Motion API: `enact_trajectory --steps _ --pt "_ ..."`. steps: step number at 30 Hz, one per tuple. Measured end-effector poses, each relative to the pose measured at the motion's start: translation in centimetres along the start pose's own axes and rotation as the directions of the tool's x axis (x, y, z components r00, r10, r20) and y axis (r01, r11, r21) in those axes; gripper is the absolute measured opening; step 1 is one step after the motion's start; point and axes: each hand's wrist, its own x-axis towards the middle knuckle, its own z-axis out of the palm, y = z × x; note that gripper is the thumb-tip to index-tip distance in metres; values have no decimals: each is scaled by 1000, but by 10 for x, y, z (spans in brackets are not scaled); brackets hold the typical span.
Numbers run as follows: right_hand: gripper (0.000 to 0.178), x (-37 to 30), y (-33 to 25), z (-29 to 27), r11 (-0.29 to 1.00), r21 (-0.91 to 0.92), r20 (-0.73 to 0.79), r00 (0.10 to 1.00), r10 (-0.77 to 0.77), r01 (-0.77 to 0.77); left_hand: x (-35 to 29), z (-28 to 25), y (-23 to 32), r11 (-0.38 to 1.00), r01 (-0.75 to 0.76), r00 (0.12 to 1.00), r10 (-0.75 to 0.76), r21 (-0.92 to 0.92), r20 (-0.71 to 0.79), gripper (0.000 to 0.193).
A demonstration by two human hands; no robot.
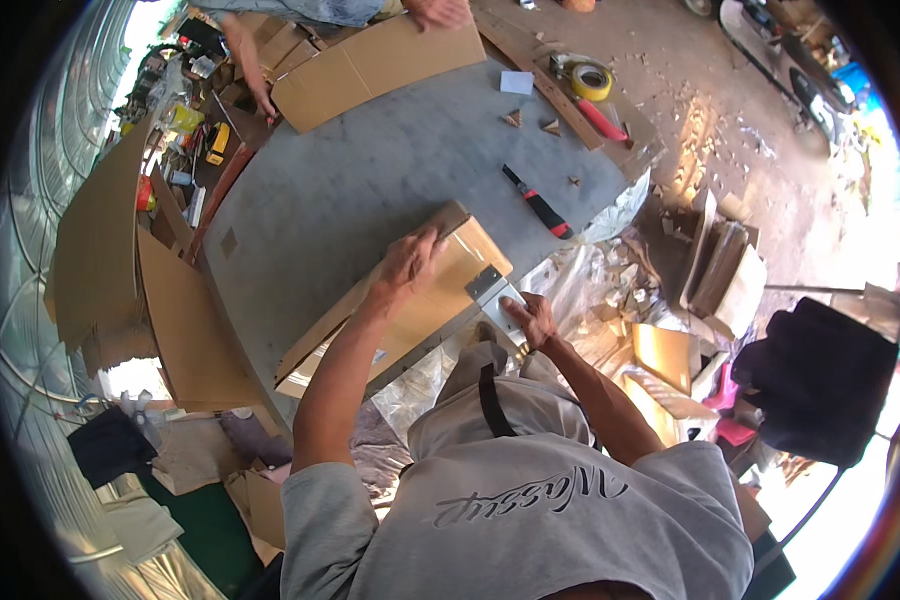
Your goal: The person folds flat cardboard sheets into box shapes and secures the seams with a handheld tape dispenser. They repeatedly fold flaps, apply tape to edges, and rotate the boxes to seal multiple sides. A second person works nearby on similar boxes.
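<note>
A long brown carton [410, 325] lies on the grey bench [310, 210]. The left hand [408, 264] rests on the carton's top, its fingers bent; whether they grip it, I cannot tell. At the carton's right end, the right hand [536, 320] has its fingers closed around a grey metal tool [492, 291]. Beyond the carton lie a black-and-red cutter [543, 208] and, farther off, a cardboard sheet [380, 68] under a co-worker's hand [440, 13].

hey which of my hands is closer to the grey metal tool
Right. The right hand grips the grey metal tool; the left hand is on the cardboard box, to the tool's left.
</note>
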Motion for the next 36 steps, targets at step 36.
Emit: enact_trajectory --steps 36 --pt "60 54 -39 44 995 96 -58 998 14 -8 117 -87 -164 944 331 928 -325 0 181 74"
